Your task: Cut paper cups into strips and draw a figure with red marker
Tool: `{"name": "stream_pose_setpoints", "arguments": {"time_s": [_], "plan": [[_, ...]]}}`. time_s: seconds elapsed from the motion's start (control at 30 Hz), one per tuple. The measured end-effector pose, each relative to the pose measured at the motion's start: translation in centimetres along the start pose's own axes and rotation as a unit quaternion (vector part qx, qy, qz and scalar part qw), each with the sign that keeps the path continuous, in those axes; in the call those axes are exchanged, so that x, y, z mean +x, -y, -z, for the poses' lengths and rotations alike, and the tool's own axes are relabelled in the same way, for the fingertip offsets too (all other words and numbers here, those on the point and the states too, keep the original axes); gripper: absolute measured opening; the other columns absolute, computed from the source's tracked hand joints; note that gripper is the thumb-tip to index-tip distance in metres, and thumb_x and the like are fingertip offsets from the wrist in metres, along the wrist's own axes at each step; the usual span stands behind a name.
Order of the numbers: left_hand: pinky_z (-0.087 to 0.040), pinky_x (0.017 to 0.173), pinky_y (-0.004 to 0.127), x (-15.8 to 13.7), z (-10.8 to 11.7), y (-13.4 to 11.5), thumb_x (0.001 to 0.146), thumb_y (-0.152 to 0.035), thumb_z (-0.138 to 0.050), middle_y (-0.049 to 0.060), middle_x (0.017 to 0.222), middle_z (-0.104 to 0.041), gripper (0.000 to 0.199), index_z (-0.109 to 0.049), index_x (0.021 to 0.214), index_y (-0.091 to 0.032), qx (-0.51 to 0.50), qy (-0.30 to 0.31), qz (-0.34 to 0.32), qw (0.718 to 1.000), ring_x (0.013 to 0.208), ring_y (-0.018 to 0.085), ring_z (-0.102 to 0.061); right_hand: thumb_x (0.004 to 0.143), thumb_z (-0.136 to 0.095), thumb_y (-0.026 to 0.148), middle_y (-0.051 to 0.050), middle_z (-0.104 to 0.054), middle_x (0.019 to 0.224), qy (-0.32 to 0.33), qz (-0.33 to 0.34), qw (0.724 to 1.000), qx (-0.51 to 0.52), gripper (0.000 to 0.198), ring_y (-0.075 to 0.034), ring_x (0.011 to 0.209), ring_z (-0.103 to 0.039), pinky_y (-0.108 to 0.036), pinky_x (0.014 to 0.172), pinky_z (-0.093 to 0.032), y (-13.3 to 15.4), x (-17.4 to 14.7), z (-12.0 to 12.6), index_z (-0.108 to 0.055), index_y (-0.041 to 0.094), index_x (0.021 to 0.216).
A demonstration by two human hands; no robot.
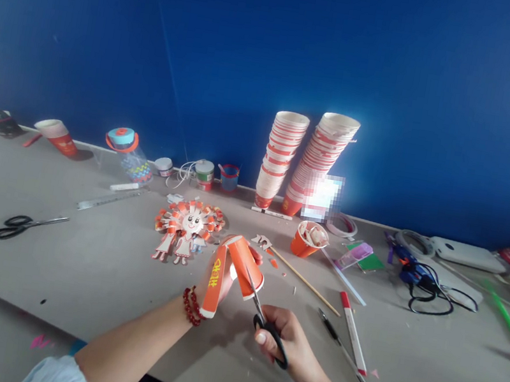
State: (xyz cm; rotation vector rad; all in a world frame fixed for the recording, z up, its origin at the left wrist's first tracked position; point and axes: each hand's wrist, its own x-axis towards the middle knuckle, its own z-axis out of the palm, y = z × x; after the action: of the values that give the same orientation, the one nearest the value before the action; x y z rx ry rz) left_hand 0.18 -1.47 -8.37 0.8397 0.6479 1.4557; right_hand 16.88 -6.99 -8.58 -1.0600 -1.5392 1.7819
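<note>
An orange paper cup (243, 263), cut down its side, is held over the grey table in my left hand (227, 282). One strip with yellow lettering (213, 284) bends away from the cup toward my wrist. My left fingers wrap round the cup and are partly hidden behind it. In my right hand (286, 341) are black-handled scissors (273, 336), their blades lying against the cup wall near its white rim. Beyond my left hand lie paper-cup dolls (189, 229) with drawn faces and curled orange-and-white strips.
Two tall stacks of paper cups (280, 156) lean near the blue wall. A small cup of scraps (309, 239) stands before them. A wooden stick (306, 281), a red marker (353, 332) and a pen (347, 355) lie rightward. Other scissors (24, 224) rest at left.
</note>
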Motion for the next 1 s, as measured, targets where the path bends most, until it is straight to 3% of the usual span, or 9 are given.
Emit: {"name": "stream_pose_setpoints", "arguments": {"time_s": [0.2, 0.5, 1.0], "plan": [[-0.050, 0.070, 0.038, 0.09, 0.12, 0.24, 0.081, -0.035, -0.063, 0.007, 0.087, -0.070, 0.020, -0.063, 0.097, -0.023, -0.009, -0.005, 0.012, 1.000, 0.083, 0.025, -0.064, 0.068, -0.063, 0.078, 0.005, -0.045, 0.044, 0.015, 0.014, 1.000, 0.000, 0.062, -0.006, 0.038, -0.035, -0.020, 0.039, -0.021, -0.44, -0.07, -0.01, -0.045, 0.019, 0.061], [-0.052, 0.071, 0.040, -0.03, -0.17, -0.24, 0.081, -0.040, -0.064, 0.007, 0.088, -0.070, 0.019, -0.063, 0.094, -0.026, -0.012, -0.005, 0.028, 1.000, 0.084, 0.026, -0.064, 0.067, -0.060, 0.081, 0.007, -0.039, 0.044, -0.004, 0.006, 1.000, -0.021, 0.065, -0.006, 0.039, -0.030, -0.020, 0.039, -0.018, -0.60, 0.08, 0.00, -0.042, 0.020, 0.059], [-0.050, 0.081, 0.042, -0.37, -0.15, -0.34, 0.084, -0.041, -0.062, 0.007, 0.090, -0.067, 0.018, -0.062, 0.094, -0.026, 0.064, 0.032, -0.011, 0.997, 0.089, 0.027, -0.063, 0.067, -0.058, 0.082, 0.005, -0.045, 0.043, 0.014, 0.004, 1.000, -0.012, 0.065, -0.007, 0.038, -0.034, -0.021, 0.040, -0.021, 0.20, -0.03, -0.37, -0.045, 0.019, 0.061]]}}
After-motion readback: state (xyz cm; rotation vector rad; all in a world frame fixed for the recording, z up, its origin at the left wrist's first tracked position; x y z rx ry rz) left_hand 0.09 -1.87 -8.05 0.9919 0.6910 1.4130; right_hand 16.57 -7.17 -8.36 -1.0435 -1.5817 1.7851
